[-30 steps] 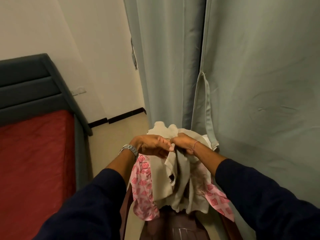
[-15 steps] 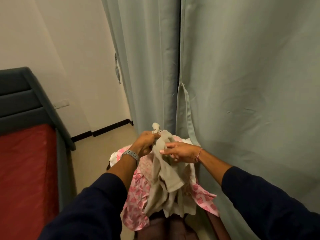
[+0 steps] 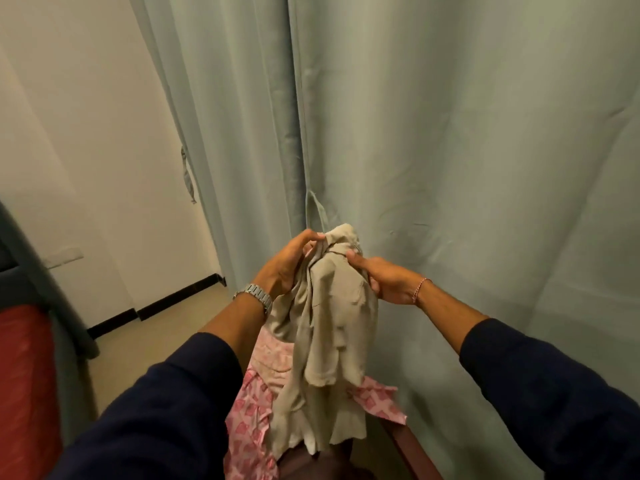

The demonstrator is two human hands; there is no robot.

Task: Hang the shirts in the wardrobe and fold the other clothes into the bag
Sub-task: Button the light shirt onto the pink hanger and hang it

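Note:
A crumpled beige shirt (image 3: pixel 329 327) hangs in front of me, lifted by its top. My left hand (image 3: pixel 287 265) grips the bunched fabric on the left near the top. On the right my right hand (image 3: pixel 384 278) pinches the shirt with thumb and fingers. Under the shirt lies a pink patterned garment (image 3: pixel 256 420), draped over a dark brown piece of furniture (image 3: pixel 405 445). No wardrobe or bag is in view.
A pale green curtain (image 3: pixel 450 150) fills the space straight ahead and to the right. A bed with a red cover (image 3: pixel 24 393) and a grey-green headboard (image 3: pixel 45 296) stands at the left. Beige floor (image 3: pixel 145 344) lies between bed and curtain.
Both hands have raised the beige shirt higher off the pile, and more of it now hangs free. The view has tilted up and to the right.

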